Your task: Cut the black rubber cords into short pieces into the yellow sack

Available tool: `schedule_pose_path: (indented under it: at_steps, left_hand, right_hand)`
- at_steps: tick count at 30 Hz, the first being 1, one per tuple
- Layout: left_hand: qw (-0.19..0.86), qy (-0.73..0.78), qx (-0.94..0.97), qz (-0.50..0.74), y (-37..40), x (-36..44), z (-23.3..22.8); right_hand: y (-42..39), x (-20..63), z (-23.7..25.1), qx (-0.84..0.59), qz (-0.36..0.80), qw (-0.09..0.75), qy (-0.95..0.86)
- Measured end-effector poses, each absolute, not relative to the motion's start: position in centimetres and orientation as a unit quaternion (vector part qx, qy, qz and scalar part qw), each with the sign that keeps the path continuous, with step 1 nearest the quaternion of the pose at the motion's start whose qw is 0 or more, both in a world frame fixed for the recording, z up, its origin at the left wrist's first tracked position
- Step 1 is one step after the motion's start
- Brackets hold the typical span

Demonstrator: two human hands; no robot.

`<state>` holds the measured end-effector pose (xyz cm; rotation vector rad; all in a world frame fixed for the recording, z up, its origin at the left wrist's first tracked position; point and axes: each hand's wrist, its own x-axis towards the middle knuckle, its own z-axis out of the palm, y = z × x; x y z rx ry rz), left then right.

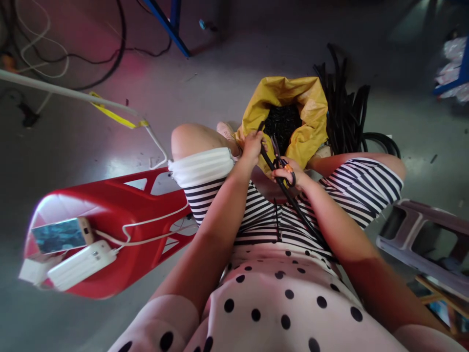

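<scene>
My left hand [253, 147] is closed around a black tube [297, 211] near its upper end. The tube slants down across my lap and passes under my right forearm. In my right hand [293, 175] is a pair of scissors [277, 149] with black and orange handles; the blades point up beside the tube. Whether the blades touch the tube I cannot tell. Just beyond both hands stands a yellow sack [311, 105] with its top rolled open. Small black pieces [281, 122] fill its inside.
Long black tubes [348, 115] lie on the floor right of the sack. At left a red stool [110, 200] carries a phone [60, 235] and a white power bank [83, 264] with a cable. A grey stool [425, 230] stands at right, a blue metal leg [172, 29] at the top.
</scene>
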<state>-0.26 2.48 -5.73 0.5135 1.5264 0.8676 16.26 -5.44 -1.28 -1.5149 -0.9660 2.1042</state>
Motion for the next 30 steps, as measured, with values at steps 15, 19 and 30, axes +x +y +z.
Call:
schedule_pose_path:
  at_steps: [15,19,30]
  left_hand:
    - [0.675,0.610,0.296,0.290,1.2,0.5,-1.3]
    - [0.682,0.603,0.304,0.282,1.1,0.7,-1.1]
    - [0.678,0.602,0.322,0.271,1.0,0.7,-1.8]
  right_hand:
    - [-3.4,17.5,-3.9,-0.674,0.608,0.187,-0.375]
    - [-3.4,17.6,-4.1,-0.670,0.614,0.192,-0.371]
    - [-3.3,17.8,-4.6,-0.671,0.597,0.188,-0.398]
